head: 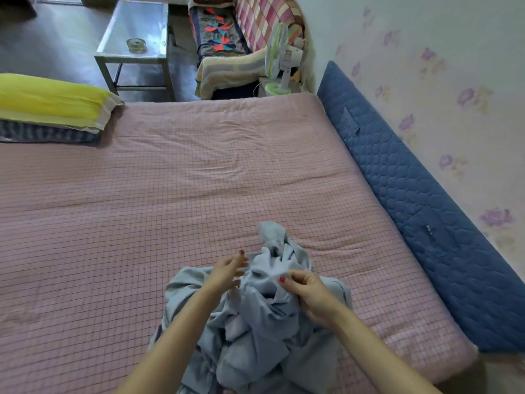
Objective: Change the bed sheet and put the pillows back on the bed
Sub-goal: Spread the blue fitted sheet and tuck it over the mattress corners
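A crumpled light blue bed sheet [255, 331] lies bunched on the near part of the bed, on a pink checked mattress pad [170, 172]. My right hand [308, 297] pinches a fold of the blue sheet between thumb and fingers. My left hand [227, 273] hovers over the bundle with fingers spread, holding nothing. A yellow pillow [54, 100] rests on a dark striped pillow [48, 135] at the bed's far left.
A blue quilted headboard cushion [420, 194] leans on the flowered wall at right. Beyond the bed stand a glass-topped table [136, 32], a sofa with patterned covers [241, 38] and a small white-green fan [281, 58].
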